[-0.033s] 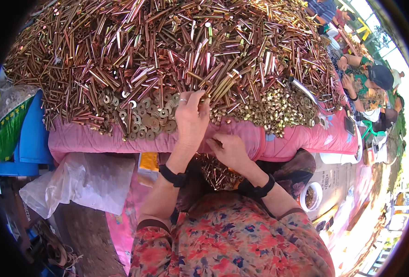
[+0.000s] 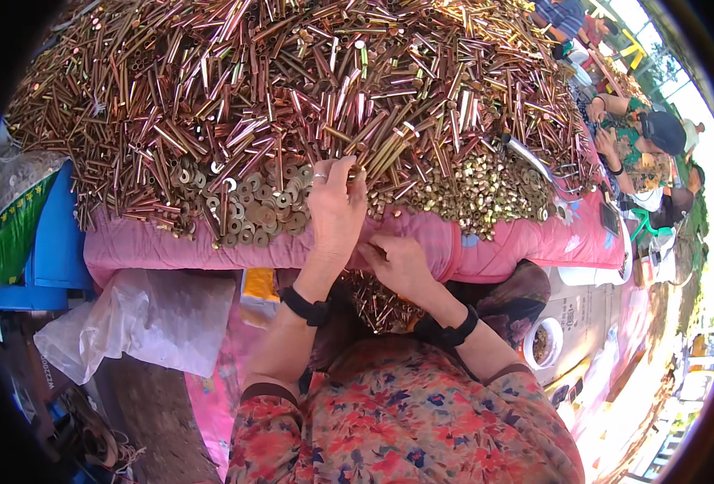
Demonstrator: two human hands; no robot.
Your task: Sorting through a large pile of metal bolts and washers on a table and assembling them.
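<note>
A heap of thin brassy metal tubes and rods [image 2: 292, 89] covers the far part of the table. Along its near edge lie flat round washers [image 2: 260, 211] and, to the right, small brass-coloured nuts [image 2: 474, 194]. My left hand [image 2: 337, 206] is at the heap's edge, between washers and nuts, its fingers curled closed; whatever is in the fingertips cannot be made out. Lower and to the right, my right hand [image 2: 403, 264] is in front of the pink quilted cover [image 2: 187, 246], thumb and fingers pinched together. What it pinches is hidden. Below it, more metal rods [image 2: 377, 302] lie in my lap.
A blue bin [image 2: 50, 242] with a green bag stands at the left, near a clear plastic sheet [image 2: 151, 323]. A curved metal tool [image 2: 534, 165] rests on the heap's right side. White tubs [image 2: 542, 343] stand at lower right; other people [image 2: 643, 149] sit beyond.
</note>
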